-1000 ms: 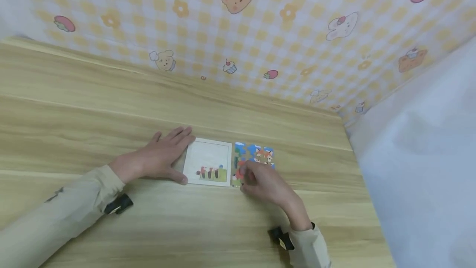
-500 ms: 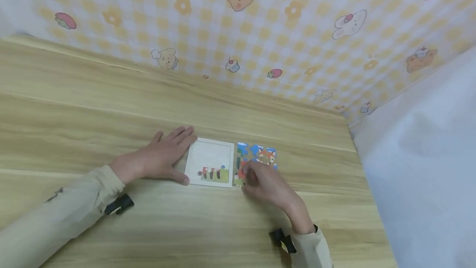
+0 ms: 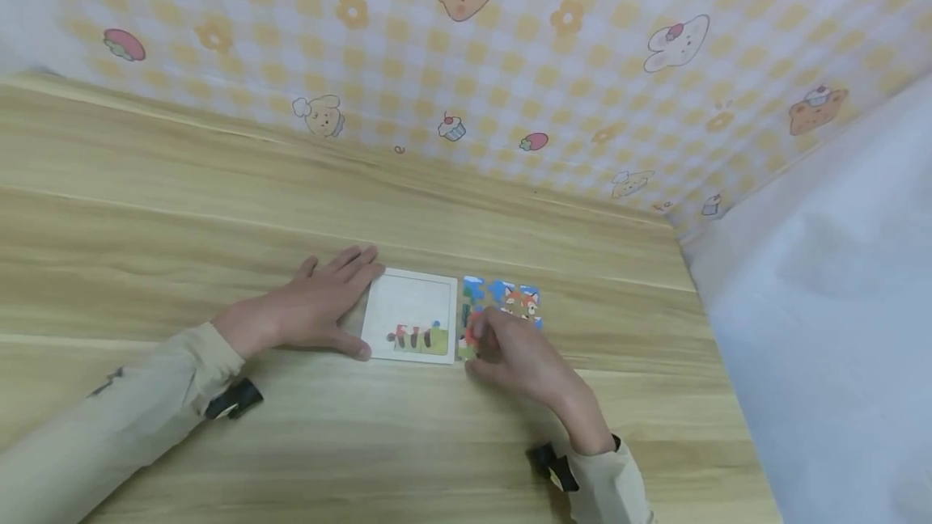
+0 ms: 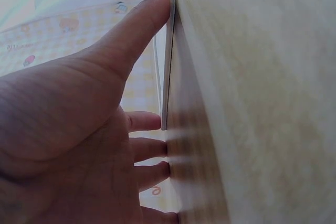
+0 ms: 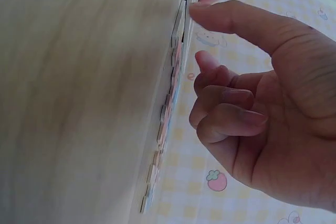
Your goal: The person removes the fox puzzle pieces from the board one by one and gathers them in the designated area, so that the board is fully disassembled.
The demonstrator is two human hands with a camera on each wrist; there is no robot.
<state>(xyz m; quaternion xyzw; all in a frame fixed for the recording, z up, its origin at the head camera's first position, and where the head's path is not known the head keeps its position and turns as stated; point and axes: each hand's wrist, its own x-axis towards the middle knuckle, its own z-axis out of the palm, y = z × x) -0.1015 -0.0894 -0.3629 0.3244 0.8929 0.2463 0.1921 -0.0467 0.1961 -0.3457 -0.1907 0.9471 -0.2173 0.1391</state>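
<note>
A square white puzzle tray (image 3: 408, 297) lies on the table, with several picture pieces (image 3: 418, 339) fitted along its lower right. My left hand (image 3: 309, 314) is spread flat at the tray's left side; in the left wrist view its thumb (image 4: 149, 11) rests on the tray's edge. Right of the tray lie several loose jigsaw pieces (image 3: 521, 302) with a fox's face. Over their lower left part is my right hand (image 3: 520, 352), hiding some of them. In the right wrist view its thumb is close to one piece (image 5: 179, 24), the thumb and forefinger are apart, and the other fingers are bent.
The wood-grain table (image 3: 306, 443) runs back to a yellow checked cloth (image 3: 393, 47) with cartoon prints. A plain white surface (image 3: 823, 330) lies beyond the table's right edge. Black devices are strapped at both wrists.
The left hand stays at the tray. My right thumb has shifted slightly left over the loose pieces. The whole head view sways a little.
</note>
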